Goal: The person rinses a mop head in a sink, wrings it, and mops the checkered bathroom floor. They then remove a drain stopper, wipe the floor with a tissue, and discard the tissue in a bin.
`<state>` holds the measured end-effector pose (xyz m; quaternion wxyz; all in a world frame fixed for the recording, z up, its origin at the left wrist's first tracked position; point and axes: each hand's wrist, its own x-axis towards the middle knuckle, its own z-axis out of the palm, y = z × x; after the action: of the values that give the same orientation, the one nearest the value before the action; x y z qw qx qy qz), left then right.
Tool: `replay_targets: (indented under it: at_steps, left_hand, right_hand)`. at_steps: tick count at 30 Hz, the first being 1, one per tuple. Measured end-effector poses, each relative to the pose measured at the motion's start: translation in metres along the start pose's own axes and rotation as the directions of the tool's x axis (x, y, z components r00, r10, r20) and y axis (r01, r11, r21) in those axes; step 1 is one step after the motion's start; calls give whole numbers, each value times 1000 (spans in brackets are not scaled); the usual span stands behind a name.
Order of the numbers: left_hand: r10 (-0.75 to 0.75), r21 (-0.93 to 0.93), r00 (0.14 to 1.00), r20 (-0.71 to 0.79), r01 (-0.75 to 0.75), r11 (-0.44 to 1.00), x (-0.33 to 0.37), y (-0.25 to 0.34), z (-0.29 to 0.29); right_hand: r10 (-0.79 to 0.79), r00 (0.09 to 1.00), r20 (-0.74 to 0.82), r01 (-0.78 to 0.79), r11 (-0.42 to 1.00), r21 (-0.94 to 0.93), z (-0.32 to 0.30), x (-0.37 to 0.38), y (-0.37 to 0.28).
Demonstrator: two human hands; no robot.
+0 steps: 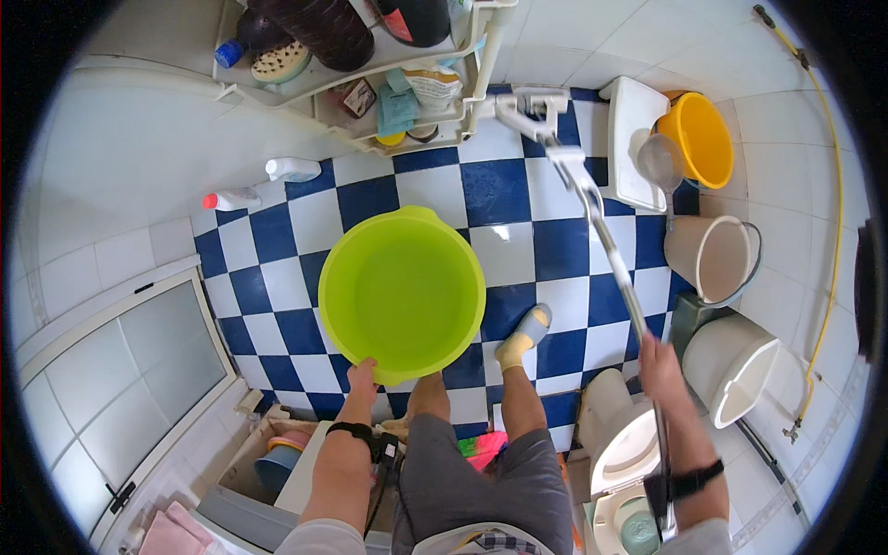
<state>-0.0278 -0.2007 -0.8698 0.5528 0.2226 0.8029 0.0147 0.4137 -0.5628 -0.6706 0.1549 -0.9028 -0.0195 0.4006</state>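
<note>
A big round lime-green basin (402, 296) stands on the blue and white tiled floor in front of me. My left hand (363, 377) is closed on its near rim, toward the left. In my right hand (661, 375) is the metal handle of a mop (606, 236), with the fingers wrapped round it. The handle slants away to the far left and ends in a white mechanism and head (529, 109) on the floor beside the shelf rack. Its lower side is hidden.
A cream shelf rack (416, 65) with bottles and packets stands at the far side. Two white bottles (294, 169) lie near the left wall. Along the right are a white stool (636, 153), a yellow bucket (700, 139), a beige bucket (708, 259) and a toilet (622, 444).
</note>
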Motion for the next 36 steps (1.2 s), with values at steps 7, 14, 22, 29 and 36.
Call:
replay_targets:
  at_steps: [7,14,22,29,36]
  left_hand:
    - [-72,48,995,68,69,996,12,5,-7]
    - [-104,78,991,79,98,992,18,13,-5]
    - [-95,50,994,57,92,994,17,-2,-2]
    - [-99,-33,983,153,105,994,19,-25,6]
    - [-72,-86,987,146,85,993,-16,-22,45]
  right_hand:
    - [-12,1000,1,11,944,-330,35,-27,45]
    - [243,963,113,-182,904,-388,3,-204,124]
    - [214,976,-29,-215,976,-31,-7,-200,78]
    - [87,994,-69,-85,996,25,8,13,9]
    - [173,985,28,-170,982,-84,43,-80,88]
